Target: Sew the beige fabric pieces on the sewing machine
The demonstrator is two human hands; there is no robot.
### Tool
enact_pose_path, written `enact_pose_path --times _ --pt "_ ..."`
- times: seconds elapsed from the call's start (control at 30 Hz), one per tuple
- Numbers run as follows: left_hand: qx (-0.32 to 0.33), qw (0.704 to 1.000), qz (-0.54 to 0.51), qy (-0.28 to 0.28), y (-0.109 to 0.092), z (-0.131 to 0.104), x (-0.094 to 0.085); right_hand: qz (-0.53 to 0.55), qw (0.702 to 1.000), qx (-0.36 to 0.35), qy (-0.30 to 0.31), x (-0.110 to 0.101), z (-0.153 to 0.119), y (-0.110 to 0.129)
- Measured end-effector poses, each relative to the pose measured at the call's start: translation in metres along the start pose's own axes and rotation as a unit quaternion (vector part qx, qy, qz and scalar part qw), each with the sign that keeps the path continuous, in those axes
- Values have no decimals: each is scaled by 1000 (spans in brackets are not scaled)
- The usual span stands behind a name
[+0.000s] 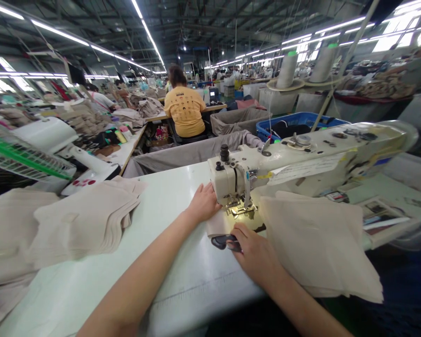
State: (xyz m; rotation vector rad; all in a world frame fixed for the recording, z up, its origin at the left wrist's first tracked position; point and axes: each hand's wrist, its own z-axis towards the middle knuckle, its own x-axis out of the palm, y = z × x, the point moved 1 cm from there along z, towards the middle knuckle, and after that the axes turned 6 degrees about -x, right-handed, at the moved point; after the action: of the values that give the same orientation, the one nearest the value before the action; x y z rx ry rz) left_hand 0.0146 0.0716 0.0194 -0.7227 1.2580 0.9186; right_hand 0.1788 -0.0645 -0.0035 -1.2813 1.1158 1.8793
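My left hand lies flat with fingers stretched out beside the sewing machine head, pressing on a small beige fabric piece. That piece runs toward the lit needle plate under the presser foot. In my right hand are black-handled scissors, curled in the fingers at the front edge of the fabric. Its fingertips also touch the fabric near the plate. The sewing machine stands just beyond both hands. The scissors' blades are mostly hidden by my hand.
Beige fabric pieces are stacked on the left of the table, and another pile hangs over the right edge. A white fan stands at left. Thread cones rise behind the machine, near a blue basket. A person in yellow sits ahead.
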Motion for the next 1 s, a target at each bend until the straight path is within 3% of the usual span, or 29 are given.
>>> enact_pose_path --times 0.13,0.23,0.33,0.7,1.0 --pt "13 1000 -10 11 -24 -38 -3 13 1000 0 10 0 -6 0" --pt "132 985 -111 4 -40 -74 -5 14 1000 3 17 1 -11 -1" --pt "177 972 -155 -15 -44 -93 -6 13 1000 6 17 1 -12 -2" --pt "178 969 -168 -20 -20 -61 -5 16 1000 9 -1 -1 18 -9" --pt "161 973 -161 -47 -13 -62 5 16 1000 18 -2 3 0 -4"
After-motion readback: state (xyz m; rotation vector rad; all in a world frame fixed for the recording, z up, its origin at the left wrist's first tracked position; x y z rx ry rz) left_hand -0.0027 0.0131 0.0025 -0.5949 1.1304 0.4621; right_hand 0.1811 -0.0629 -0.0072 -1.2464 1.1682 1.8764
